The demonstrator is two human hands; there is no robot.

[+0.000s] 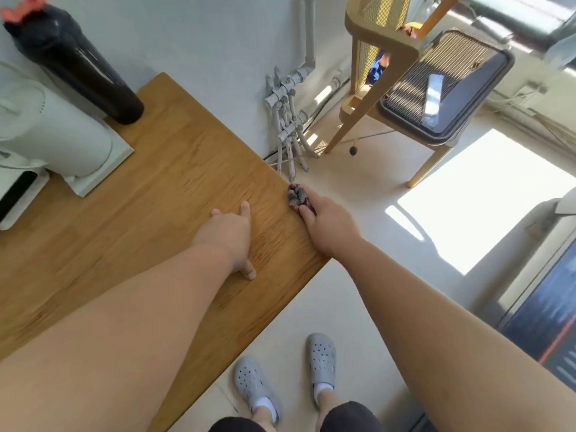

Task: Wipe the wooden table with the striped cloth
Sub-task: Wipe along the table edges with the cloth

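Right grip (327, 226): fingers curled round the striped cloth (297, 197), thumb side toward the camera.
Striped cloth: bunched small and dark, pressed at the right edge of the wooden desk (156, 182).
Left grip (230, 235): palm down on the desk, fingers spread, holding nothing, near the right grip.
Far end: black bottle (78, 67) and pale appliance (53, 132) by the wall.

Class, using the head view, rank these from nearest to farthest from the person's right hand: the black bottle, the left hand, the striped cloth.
1. striped cloth, gripped in the right hand at the table's edge.
2. left hand, beside it on the wooden table.
3. black bottle, far left by the wall.
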